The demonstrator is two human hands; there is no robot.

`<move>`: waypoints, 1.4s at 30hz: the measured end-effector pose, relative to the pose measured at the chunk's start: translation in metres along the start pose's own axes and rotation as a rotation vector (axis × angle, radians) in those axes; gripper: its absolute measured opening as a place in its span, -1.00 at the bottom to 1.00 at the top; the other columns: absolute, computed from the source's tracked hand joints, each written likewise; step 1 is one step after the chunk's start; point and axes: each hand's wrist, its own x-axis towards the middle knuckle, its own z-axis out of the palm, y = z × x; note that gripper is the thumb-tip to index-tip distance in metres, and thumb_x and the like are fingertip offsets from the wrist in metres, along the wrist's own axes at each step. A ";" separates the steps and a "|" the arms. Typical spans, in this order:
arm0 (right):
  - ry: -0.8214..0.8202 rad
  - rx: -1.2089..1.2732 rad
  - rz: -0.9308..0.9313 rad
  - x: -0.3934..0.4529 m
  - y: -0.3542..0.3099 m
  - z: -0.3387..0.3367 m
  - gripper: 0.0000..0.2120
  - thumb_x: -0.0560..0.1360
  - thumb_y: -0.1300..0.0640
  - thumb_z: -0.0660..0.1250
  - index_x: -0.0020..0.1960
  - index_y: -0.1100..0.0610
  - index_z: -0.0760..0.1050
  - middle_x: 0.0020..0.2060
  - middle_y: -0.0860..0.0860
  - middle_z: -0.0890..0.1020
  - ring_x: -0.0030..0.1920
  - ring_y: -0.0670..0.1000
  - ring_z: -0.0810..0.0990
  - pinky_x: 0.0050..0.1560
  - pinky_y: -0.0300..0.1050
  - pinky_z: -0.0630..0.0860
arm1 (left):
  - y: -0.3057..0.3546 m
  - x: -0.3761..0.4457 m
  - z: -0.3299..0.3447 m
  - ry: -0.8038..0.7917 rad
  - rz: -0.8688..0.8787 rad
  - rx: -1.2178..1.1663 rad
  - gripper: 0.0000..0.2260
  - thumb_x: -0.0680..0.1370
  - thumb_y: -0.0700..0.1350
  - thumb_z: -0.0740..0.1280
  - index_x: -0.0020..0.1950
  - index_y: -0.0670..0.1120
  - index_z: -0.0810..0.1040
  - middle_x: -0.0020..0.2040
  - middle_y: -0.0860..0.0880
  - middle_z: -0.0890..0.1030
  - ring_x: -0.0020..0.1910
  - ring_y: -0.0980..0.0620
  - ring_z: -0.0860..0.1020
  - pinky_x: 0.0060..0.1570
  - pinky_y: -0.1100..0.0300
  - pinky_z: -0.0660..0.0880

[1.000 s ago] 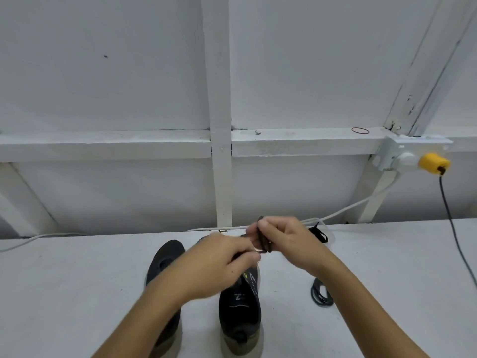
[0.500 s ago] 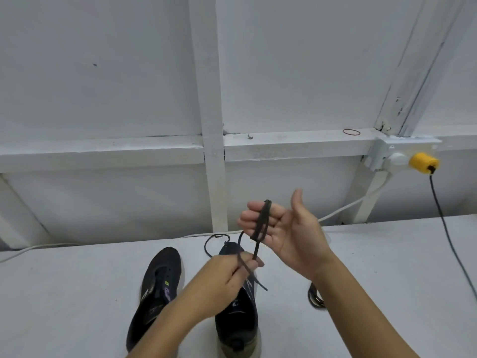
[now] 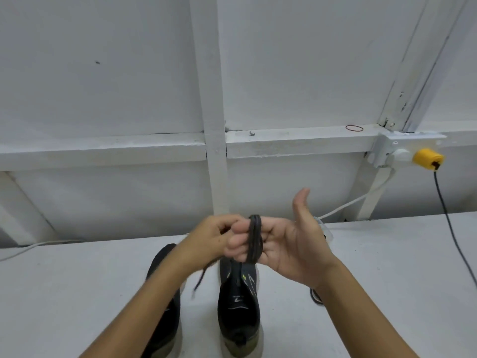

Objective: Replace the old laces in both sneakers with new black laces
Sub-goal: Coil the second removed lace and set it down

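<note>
Two black sneakers stand side by side on the white table, the left sneaker (image 3: 165, 313) partly behind my left forearm, the right sneaker (image 3: 238, 306) below my hands. A black lace (image 3: 255, 239) is wound in several turns round the straight fingers of my right hand (image 3: 286, 244), whose palm faces me with the thumb up. My left hand (image 3: 206, 241) pinches the lace just left of the coil. The lace's loose end (image 3: 200, 280) dangles blurred below. Another coiled black lace (image 3: 316, 297) lies on the table, mostly hidden by my right forearm.
A white wall with a horizontal ledge (image 3: 284, 140) rises behind the table. A socket box with a yellow plug (image 3: 427, 157) sits at the right; its black cable (image 3: 449, 223) runs down over the table. A white cable (image 3: 361, 197) and a clear packet (image 3: 326, 228) lie behind my right hand.
My left hand rose from below to the coil, carrying the lace up round my right fingers. The coil has more turns, and the dangling end is shorter.
</note>
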 end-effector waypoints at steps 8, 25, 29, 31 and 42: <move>0.328 -0.316 0.118 0.011 0.019 -0.031 0.11 0.33 -0.55 -0.27 0.19 0.31 0.58 0.14 0.31 0.67 0.13 0.15 0.68 0.15 -0.11 0.59 | 0.014 -0.039 0.021 -0.302 0.016 0.587 -0.76 0.66 0.06 0.23 -0.20 0.08 0.45 -0.33 0.29 0.48 -0.31 0.24 0.43 -0.28 0.34 0.31; 0.390 -0.003 -0.141 0.011 -0.010 -0.028 0.10 0.37 -0.55 -0.21 0.20 0.36 0.59 0.12 0.34 0.66 0.19 0.25 0.66 0.17 -0.01 0.62 | -0.006 -0.044 0.041 -0.325 -0.009 0.649 -0.82 0.71 0.06 0.04 0.05 0.12 0.42 -0.12 0.16 0.54 -0.12 0.09 0.48 -0.04 0.16 0.42; 0.372 -0.254 0.104 0.011 0.017 -0.036 0.08 0.31 -0.53 -0.26 0.13 0.30 0.62 0.05 0.27 0.71 0.10 0.17 0.69 0.14 -0.08 0.60 | 0.030 -0.034 0.008 -0.197 0.036 0.696 -0.78 0.67 0.12 0.10 0.00 0.11 0.49 -0.27 0.14 0.48 -0.23 0.14 0.44 -0.15 0.16 0.39; 0.249 -0.315 0.198 0.007 0.027 -0.029 0.10 0.34 -0.54 -0.28 0.12 0.30 0.63 0.04 0.27 0.70 0.08 0.17 0.69 0.16 -0.05 0.59 | 0.037 -0.018 -0.014 -0.086 0.085 0.586 -0.80 0.64 0.10 0.21 -0.04 0.09 0.58 -0.31 0.18 0.53 -0.27 0.19 0.47 -0.20 0.30 0.39; 0.246 0.086 -0.093 -0.003 0.000 -0.020 0.12 0.33 -0.58 -0.17 0.06 0.35 0.69 0.05 0.36 0.67 0.11 0.29 0.68 0.12 0.03 0.64 | -0.016 -0.014 0.027 -0.094 -0.161 0.198 -0.66 0.69 -0.14 0.18 -0.12 0.21 0.60 -0.33 0.32 0.58 -0.31 0.32 0.49 -0.21 0.39 0.38</move>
